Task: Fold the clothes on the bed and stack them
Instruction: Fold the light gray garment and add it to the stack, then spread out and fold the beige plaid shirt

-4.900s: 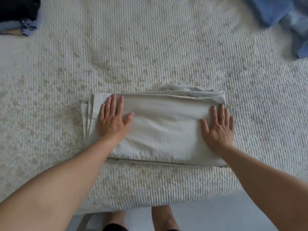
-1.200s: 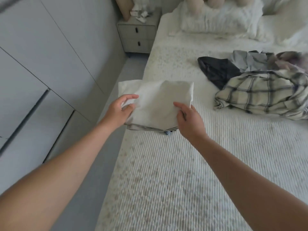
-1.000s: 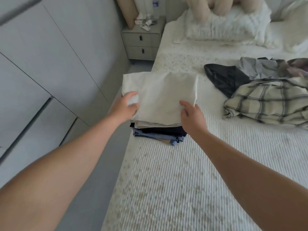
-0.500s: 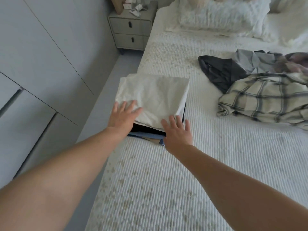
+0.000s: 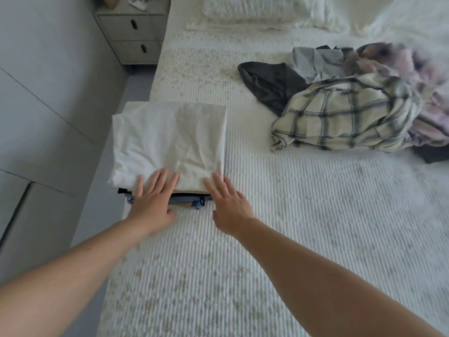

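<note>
On the left edge of the bed [image 5: 279,239], a folded cream cloth [image 5: 170,144] lies flat as the top layer of a stack; dark and blue folded garments [image 5: 187,201] show beneath its near edge. Left hand [image 5: 153,203]: fingers straight and slightly spread, tips resting on the near edge of the cream cloth, holding nothing. Right hand [image 5: 228,205]: fingers straight and slightly spread, tips touching the near right corner of the same cloth, holding nothing. Well apart, toward the right side of the bed, an unfolded plaid shirt [image 5: 345,115] lies heaped against a dark grey garment [image 5: 269,86] and other loose clothes [image 5: 379,59]. A two-drawer nightstand [image 5: 136,32] stands beside the bed head.
</note>
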